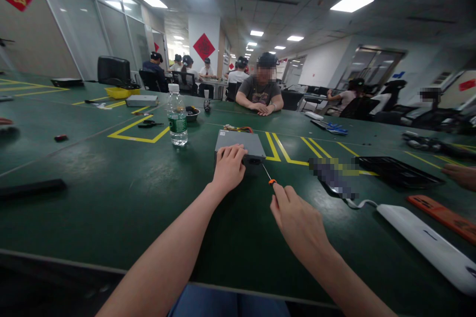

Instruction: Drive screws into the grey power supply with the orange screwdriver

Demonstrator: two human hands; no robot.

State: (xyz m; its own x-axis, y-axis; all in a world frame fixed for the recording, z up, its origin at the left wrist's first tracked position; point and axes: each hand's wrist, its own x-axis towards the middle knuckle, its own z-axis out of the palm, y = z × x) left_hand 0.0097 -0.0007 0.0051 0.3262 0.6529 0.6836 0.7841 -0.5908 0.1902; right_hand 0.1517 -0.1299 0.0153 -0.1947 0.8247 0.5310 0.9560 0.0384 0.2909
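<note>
A grey metal computer power supply (243, 142) lies on the green table in front of me, with its bundle of coloured cables (238, 129) at the far side. My left hand (229, 168) grips its near left part, fingers over the top and thumb at the front edge. In my right hand (297, 215) is a screwdriver (272, 182) with an orange collar on its handle; most of the handle is hidden in my closed fingers. The thin shaft points up and left, and its tip is at the power supply's front right corner. Whether it sits in a screw I cannot tell.
A water bottle (178, 119) stands left of the power supply, near a small bowl (192, 113). To the right lie a phone (330, 178), a white power bank (424, 242), an orange phone case (442, 215) and a black tray (399, 171). Across the table sits a person (260, 91).
</note>
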